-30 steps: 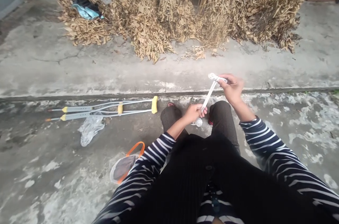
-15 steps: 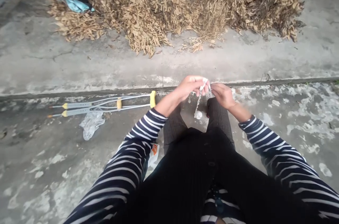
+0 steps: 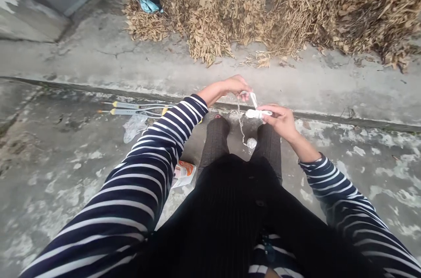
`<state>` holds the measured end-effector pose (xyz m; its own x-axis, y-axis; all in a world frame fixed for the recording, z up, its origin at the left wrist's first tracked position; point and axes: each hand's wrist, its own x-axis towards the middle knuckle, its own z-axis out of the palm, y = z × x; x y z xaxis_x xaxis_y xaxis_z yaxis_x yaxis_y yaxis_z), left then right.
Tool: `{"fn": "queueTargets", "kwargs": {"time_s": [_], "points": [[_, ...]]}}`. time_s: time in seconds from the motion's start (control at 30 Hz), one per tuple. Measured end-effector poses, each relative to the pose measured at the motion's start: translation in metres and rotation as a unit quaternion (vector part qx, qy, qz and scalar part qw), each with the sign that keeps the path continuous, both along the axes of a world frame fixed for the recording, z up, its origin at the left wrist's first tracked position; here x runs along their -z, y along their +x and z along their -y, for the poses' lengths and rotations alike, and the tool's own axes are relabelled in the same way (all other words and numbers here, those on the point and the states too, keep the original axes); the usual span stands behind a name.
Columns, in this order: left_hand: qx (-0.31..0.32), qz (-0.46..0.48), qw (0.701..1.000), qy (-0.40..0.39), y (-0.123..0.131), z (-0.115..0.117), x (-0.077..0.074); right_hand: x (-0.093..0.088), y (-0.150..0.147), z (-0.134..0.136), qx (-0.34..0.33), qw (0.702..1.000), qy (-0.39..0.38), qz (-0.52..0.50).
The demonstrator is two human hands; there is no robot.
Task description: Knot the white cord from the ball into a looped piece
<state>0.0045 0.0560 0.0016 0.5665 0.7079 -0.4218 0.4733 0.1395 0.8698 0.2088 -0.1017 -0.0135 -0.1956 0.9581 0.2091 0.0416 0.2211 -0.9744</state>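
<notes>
Crutches [image 3: 131,111] and a clear plastic bag [image 3: 134,129] on concrete [image 3: 98,54], dried leafy branches [image 3: 204,15] beyond, a blue cloth [image 3: 148,1] among them.

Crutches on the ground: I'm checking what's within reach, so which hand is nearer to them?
Left: the left hand is to the right of the crutches; the right hand lies farther right, beyond it.

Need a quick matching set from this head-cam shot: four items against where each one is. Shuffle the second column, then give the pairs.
Items:
1. right hand
2. pair of metal crutches
3. small round silver piece
4. orange-and-white packet

Places:
A. at the end of a thin strand
B. on the concrete floor beside the left shin
C. closed around a white wound bundle
D. lying beyond the left sleeve

Pairs: 1-C, 2-D, 3-A, 4-B
</notes>
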Motion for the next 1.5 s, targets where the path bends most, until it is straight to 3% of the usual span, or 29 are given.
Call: {"fn": "queueTargets", "kwargs": {"time_s": [0.1, 0.23, 0.37, 0.47, 0.6, 0.77, 0.97, 1.07, 1.27, 1.5], "points": [[-0.076, 0.007, 0.993, 0.091, 0.001, 0.013, 0.016, -0.007, -0.007, -0.008, 0.026, 0.997, -0.038, -0.069], [-0.191, 0.176, 0.958, 0.122, -0.002, 0.066, 0.031, -0.012, -0.016, -0.014, 0.075, 0.99, -0.052, -0.109], [-0.181, 0.307, 0.931, 0.075, 0.005, 0.12, 0.035, -0.016, -0.025, -0.012, 0.079, 0.99, -0.065, -0.093], [-0.199, 0.342, 0.916, 0.059, 0.015, 0.139, 0.032, -0.021, -0.03, -0.009, 0.068, 0.991, -0.075, -0.084], [-0.207, 0.318, 0.924, 0.053, 0.016, 0.144, 0.019, -0.027, -0.03, -0.008, 0.075, 0.995, -0.04, -0.045], [-0.18, 0.232, 0.956, 0.023, 0.008, 0.15, 0.015, -0.029, -0.025, -0.009, 0.132, 0.986, 0.084, 0.052], [-0.156, 0.197, 0.968, 0.027, 0.008, 0.151, 0.023, -0.015, -0.024, -0.021, 0.176, 0.933, 0.231, 0.213], [-0.159, 0.206, 0.965, 0.023, 0.008, 0.143, 0.024, -0.013, -0.023, -0.025, 0.183, 0.912, 0.267, 0.251], [-0.196, 0.213, 0.954, 0.074, 0.012, 0.13, 0.03, -0.025, -0.026, -0.019, 0.189, 0.938, 0.22, 0.19], [-0.233, 0.205, 0.938, 0.154, 0.02, 0.112, 0.029, -0.042, -0.033, -0.015, 0.196, 0.976, 0.074, 0.057]]}}
